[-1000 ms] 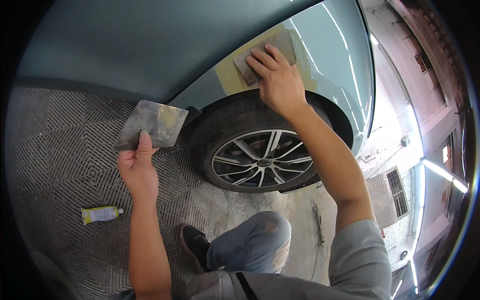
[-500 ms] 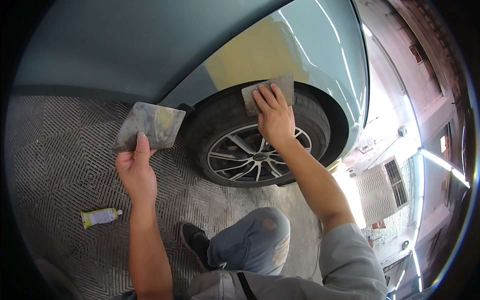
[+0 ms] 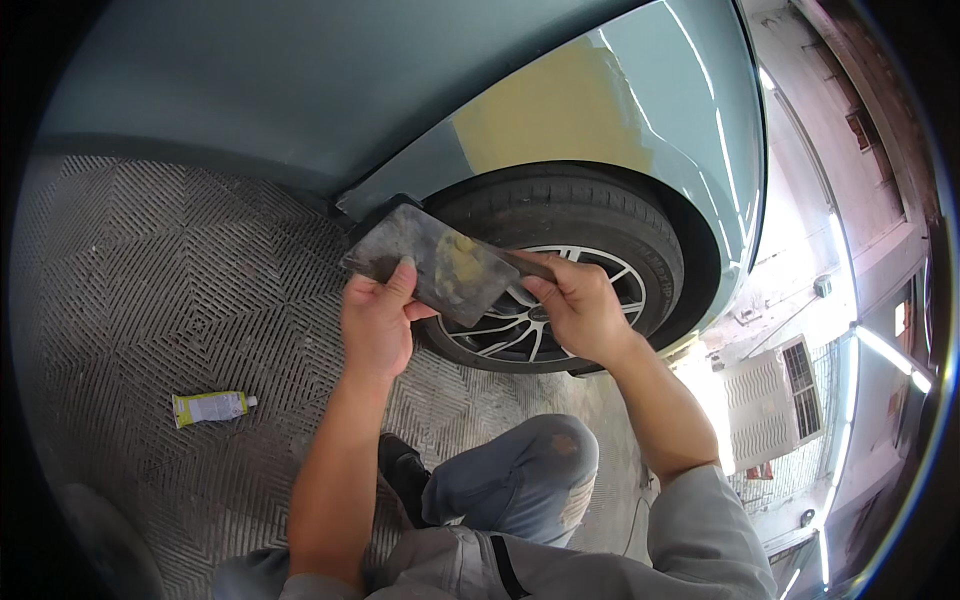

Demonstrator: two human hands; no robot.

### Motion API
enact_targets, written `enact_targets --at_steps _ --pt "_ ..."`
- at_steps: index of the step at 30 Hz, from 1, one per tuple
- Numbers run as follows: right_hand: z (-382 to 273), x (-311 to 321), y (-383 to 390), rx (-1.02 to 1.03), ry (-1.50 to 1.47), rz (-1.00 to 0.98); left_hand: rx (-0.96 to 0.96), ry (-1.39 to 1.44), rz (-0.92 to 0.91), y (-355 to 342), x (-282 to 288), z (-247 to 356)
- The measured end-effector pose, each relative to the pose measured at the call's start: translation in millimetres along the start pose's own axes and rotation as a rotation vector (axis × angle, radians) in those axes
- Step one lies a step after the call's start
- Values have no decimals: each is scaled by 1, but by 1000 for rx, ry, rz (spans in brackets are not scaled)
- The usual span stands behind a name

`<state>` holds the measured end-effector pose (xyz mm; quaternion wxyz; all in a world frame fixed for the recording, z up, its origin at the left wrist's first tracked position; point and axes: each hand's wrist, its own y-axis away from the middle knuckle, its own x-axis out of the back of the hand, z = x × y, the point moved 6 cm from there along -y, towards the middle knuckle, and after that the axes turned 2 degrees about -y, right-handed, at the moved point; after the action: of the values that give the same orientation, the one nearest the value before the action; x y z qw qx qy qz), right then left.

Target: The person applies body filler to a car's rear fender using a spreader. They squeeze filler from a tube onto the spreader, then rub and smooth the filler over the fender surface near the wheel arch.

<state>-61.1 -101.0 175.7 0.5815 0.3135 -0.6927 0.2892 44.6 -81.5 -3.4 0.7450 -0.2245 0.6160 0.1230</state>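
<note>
My left hand (image 3: 378,322) grips a flat grey putty board (image 3: 405,240), thumb on top and fingers beneath. Yellowish filler (image 3: 462,262) is smeared on the board's right part. In my right hand (image 3: 588,312) is a thin putty spreader (image 3: 530,264), seen nearly edge-on, its blade at the board's right edge by the filler. Whether blade and board touch I cannot tell. Both hands are held in front of the car wheel (image 3: 540,310). Above the wheel arch, a broad yellow filler patch (image 3: 560,110) covers part of the blue-grey car fender (image 3: 690,120).
A yellow-and-white tube (image 3: 212,408) lies on the ribbed floor mat (image 3: 190,260) at left. The car door (image 3: 250,90) spans the upper left. My bent knee (image 3: 555,450) is below the wheel. A white louvred unit (image 3: 770,405) stands at right.
My right hand has drawn the spreader down from the filler patch to the board. My left hand has brought the board rightward, in front of the wheel. The view has shifted slightly.
</note>
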Motion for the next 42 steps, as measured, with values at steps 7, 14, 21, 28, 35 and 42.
enact_targets --at_steps 7,14,21,28,35,42 --pt "-6 66 -12 186 832 540 29 28 40 -4 8 9" --pt "-16 45 -95 406 956 495 19 43 -31 -4 16 17" --pt "-23 19 -126 448 1045 406 5 21 -10 -4 18 23" --pt "-14 13 -121 398 1030 402 4 13 12 -4 21 24" --pt "-1 6 -102 311 964 403 -2 -27 0 -4 22 28" --pt "28 -6 -72 184 894 391 -7 -16 -13 -1 20 33"
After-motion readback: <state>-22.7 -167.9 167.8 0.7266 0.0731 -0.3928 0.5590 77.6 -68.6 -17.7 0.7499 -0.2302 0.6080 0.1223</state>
